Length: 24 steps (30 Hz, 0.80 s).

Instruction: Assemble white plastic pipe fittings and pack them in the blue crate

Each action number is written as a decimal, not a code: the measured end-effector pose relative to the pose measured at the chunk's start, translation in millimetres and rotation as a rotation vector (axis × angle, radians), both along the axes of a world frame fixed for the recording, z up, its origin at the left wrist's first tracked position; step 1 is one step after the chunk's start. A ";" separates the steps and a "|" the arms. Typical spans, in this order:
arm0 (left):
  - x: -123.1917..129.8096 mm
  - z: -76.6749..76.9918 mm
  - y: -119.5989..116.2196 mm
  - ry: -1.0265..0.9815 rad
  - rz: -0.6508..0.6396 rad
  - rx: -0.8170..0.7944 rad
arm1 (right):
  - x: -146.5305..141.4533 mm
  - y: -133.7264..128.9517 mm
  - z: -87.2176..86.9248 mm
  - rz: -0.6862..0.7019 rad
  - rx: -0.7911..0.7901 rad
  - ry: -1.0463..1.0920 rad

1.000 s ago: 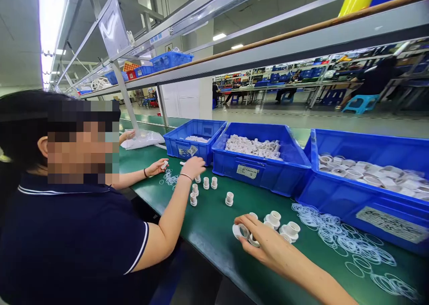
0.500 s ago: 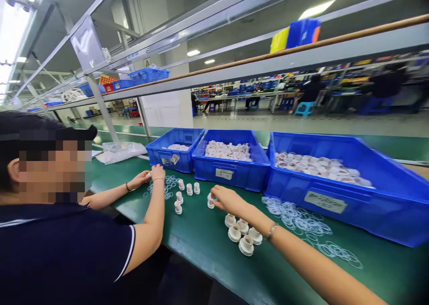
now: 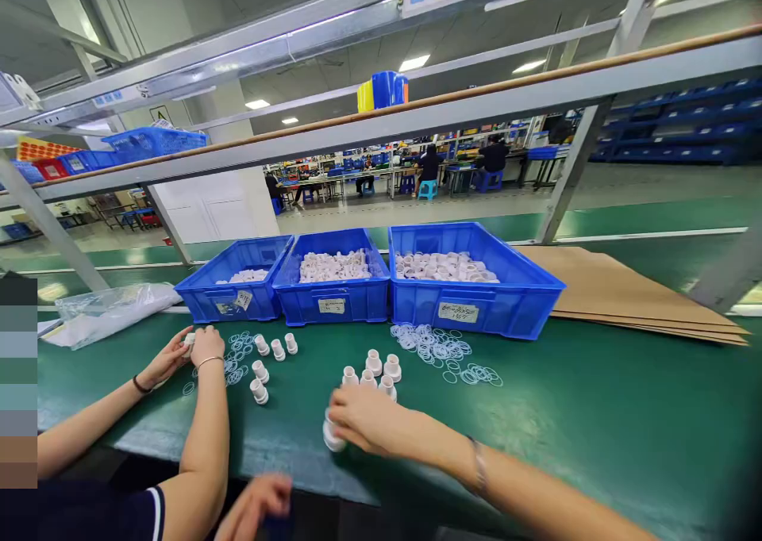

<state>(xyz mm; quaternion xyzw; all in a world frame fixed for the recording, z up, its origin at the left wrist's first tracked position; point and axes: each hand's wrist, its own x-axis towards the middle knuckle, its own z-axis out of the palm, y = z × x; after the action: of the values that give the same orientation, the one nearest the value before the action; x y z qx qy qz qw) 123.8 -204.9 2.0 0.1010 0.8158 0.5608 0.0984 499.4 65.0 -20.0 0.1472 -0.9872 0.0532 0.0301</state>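
Note:
My right hand (image 3: 372,420) reaches in from the right, its fingers closed around a white flanged plastic fitting (image 3: 333,436) near the table's front edge. Just behind the hand stand several similar white fittings (image 3: 391,366), upright in a group and partly hidden by it. At the bottom, off the table's edge, my left hand (image 3: 255,508) is smeared by motion, and no object shows in it. Thin clear rings (image 3: 432,344) lie in a loose heap beyond my right hand, in front of the right-hand blue bin (image 3: 458,312).
At left, a co-worker's hands (image 3: 194,351) hold a small white part beside more rings (image 3: 238,358) and several fittings (image 3: 260,370). Two more blue bins (image 3: 333,307) (image 3: 238,307) contain white parts. Cardboard sheets (image 3: 631,295) lie right; a plastic bag (image 3: 113,307) lies left.
The view has swung right. My right hand has moved from the gap between the fitting groups to the near side of my group, fitting in hand. My left hand has come into view.

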 end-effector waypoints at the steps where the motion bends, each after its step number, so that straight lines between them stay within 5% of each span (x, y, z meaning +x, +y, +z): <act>1: -6.1 -0.4 -6.0 -0.035 0.001 0.049 | 21.4 1.9 -2.4 0.011 -0.045 0.014; 4: -4.4 2.7 -13.8 -0.113 0.020 0.173 | 67.2 15.4 -9.1 -0.117 -0.133 0.051; 6: 21.0 -0.2 6.9 -0.150 0.002 0.259 | 80.0 24.3 -12.4 -0.203 -0.151 0.090; 8: 65.4 -14.5 56.5 -0.153 -0.092 0.341 | 82.5 29.1 -15.1 -0.222 -0.149 0.133; 12: 174.7 -69.3 189.7 -0.221 -0.438 0.362 | 73.3 34.3 -20.2 -0.159 -0.048 0.158; 15: 220.1 -102.9 250.6 -0.283 -0.636 0.376 | 67.7 39.9 -22.2 -0.150 0.021 0.160; 21: 207.9 -111.3 261.8 -0.374 -0.793 0.328 | 81.8 46.7 -21.7 -0.112 0.023 0.152; 24: 205.9 -109.1 256.2 -0.405 -0.780 0.292 | 114.3 54.4 -12.5 -0.228 0.026 0.145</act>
<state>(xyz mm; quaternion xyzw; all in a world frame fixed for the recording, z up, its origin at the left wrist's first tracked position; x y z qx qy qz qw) 329.6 51.4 -107.1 0.3015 0.5936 0.5994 0.4443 613.7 119.4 -32.6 0.0380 -0.9934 0.0261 0.1052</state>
